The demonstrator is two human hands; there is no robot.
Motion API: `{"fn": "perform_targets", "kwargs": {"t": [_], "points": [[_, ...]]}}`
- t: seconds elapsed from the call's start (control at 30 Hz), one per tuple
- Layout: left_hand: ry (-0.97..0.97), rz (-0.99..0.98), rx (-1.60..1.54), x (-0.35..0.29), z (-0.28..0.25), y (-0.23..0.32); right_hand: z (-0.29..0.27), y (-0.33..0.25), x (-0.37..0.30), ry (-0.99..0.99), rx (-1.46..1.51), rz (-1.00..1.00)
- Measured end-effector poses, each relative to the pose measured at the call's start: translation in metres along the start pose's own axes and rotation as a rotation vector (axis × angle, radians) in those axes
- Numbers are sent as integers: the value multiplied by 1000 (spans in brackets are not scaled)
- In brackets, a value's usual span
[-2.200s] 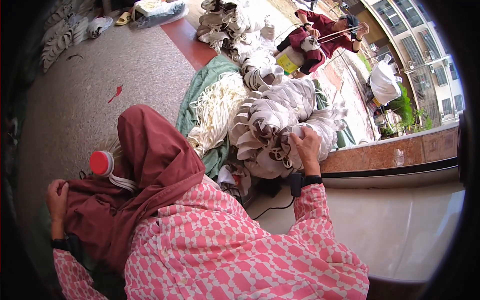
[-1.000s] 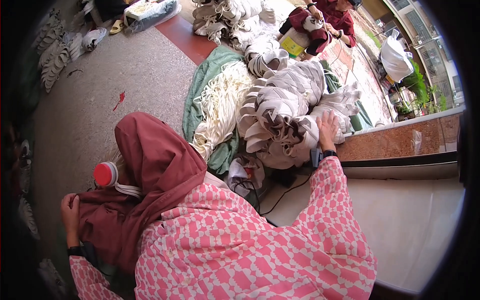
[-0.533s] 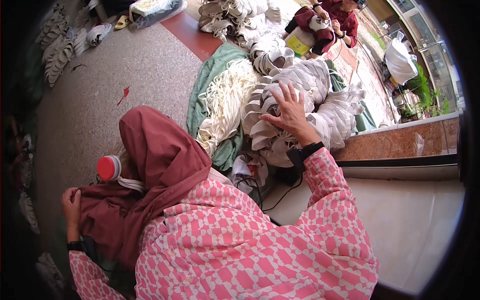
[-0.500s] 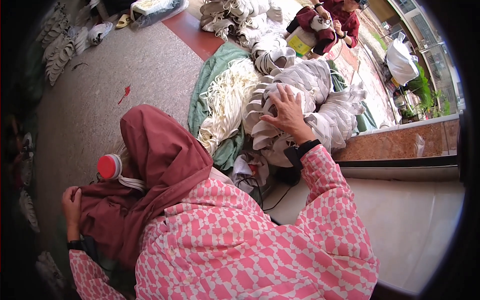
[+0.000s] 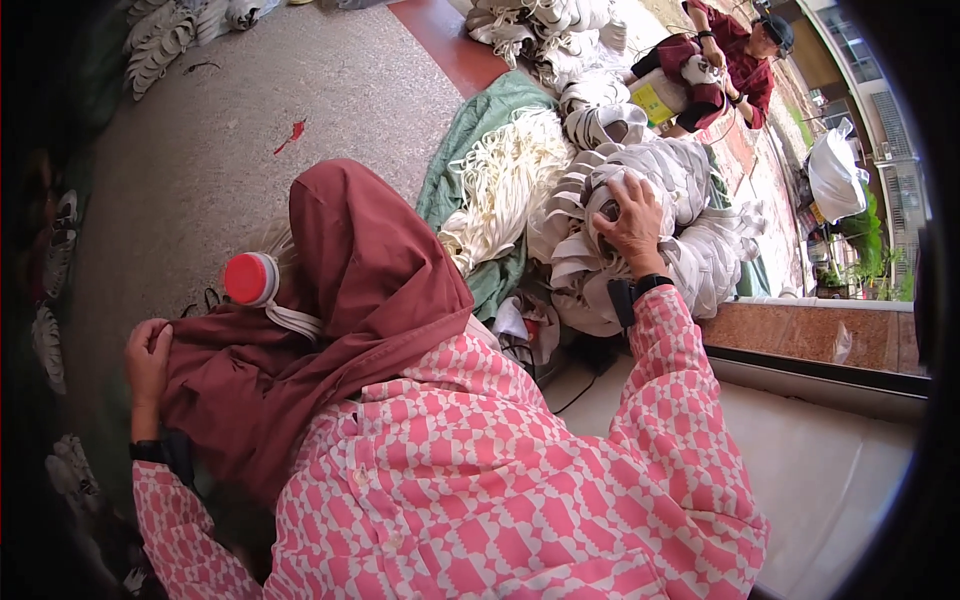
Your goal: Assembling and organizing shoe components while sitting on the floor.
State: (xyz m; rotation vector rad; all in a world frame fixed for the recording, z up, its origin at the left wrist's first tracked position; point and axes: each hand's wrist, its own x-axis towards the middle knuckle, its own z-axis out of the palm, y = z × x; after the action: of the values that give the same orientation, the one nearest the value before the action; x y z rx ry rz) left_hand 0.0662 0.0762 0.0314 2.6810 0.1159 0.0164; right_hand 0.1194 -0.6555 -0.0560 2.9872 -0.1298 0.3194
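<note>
At the right, my right hand (image 5: pixel 634 222) reaches onto a heap of off-white shoe uppers (image 5: pixel 690 265). Its thumb and fingers bend around the edge of one upper, beside a dark opening. My left hand (image 5: pixel 150 358) is at the far left, against the maroon trouser fabric (image 5: pixel 230 400) over my leg. Those fingers are curled, and what they hold, if anything, is hidden. Between my legs a round red lid (image 5: pixel 246 279) sits on a white ring, with white straps hanging below it.
White shoelaces (image 5: pixel 510 175) lie piled on a green cloth (image 5: pixel 455 150) left of the heap. More stacked uppers (image 5: pixel 165 45) stand far left. A person in maroon (image 5: pixel 745 65) sits at the upper right. A low ledge (image 5: pixel 830 400) runs along the right.
The view has shifted, so the scene sits further right and higher. The spread fingers of my right hand have bent inward on the upper. My left hand stays at the trouser fabric.
</note>
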Motion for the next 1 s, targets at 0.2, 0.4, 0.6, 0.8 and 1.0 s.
{"fn": "perform_targets", "kwargs": {"t": [0.2, 0.4, 0.6, 0.8, 1.0], "points": [[57, 61, 13, -8, 3, -6, -23, 47, 2, 39, 151, 91], [39, 30, 7, -7, -1, -5, -10, 46, -2, 156, 144, 78], [-162, -58, -275, -2, -15, 32, 5, -1, 0, 66, 68, 79], [-719, 317, -1180, -25, -62, 201, 8, 9, -22, 44, 75, 96], [-1245, 945, -1769, -42, -66, 308, -2, -17, -11, 45, 78, 80]]}}
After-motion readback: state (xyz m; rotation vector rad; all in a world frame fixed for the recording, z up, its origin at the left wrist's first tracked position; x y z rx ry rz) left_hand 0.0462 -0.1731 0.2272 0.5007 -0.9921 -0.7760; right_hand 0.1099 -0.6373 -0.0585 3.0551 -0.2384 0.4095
